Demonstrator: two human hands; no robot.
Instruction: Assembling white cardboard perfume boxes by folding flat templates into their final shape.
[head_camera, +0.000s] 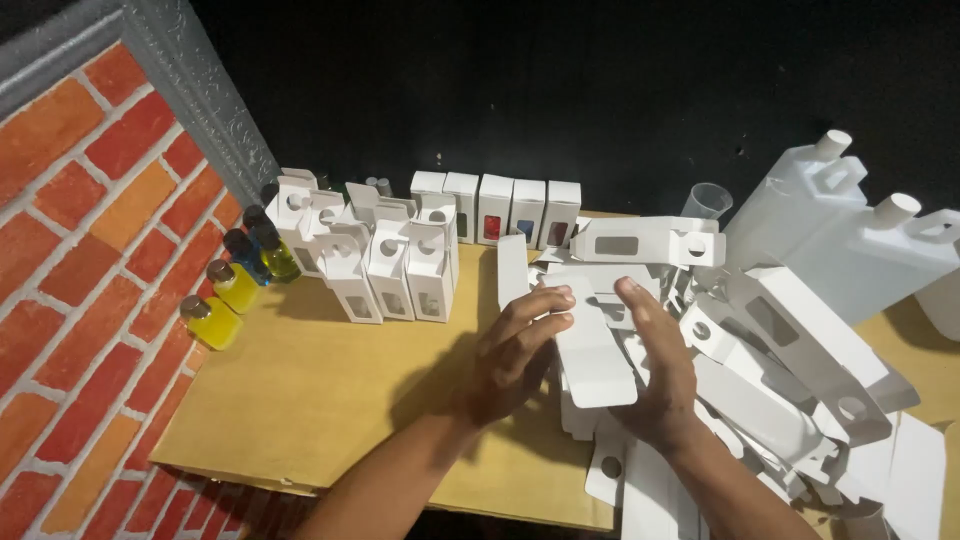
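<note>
Between my two hands is a flat white carton blank (590, 345) with a folded flap. My left hand (515, 350) grips its left edge with curled fingers. My right hand (660, 365) presses its right side, fingers up. Both hover over a heap of flat white carton blanks (770, 370) with windows and hang holes, spread across the right part of the brown cardboard surface (320, 390).
Folded white window boxes (395, 265) stand in rows at the back centre. Small bottles of yellow liquid (212, 320) and blue liquid (245, 255) line the brick wall on the left. White plastic jugs (860, 230) and a clear cup (705, 200) stand back right.
</note>
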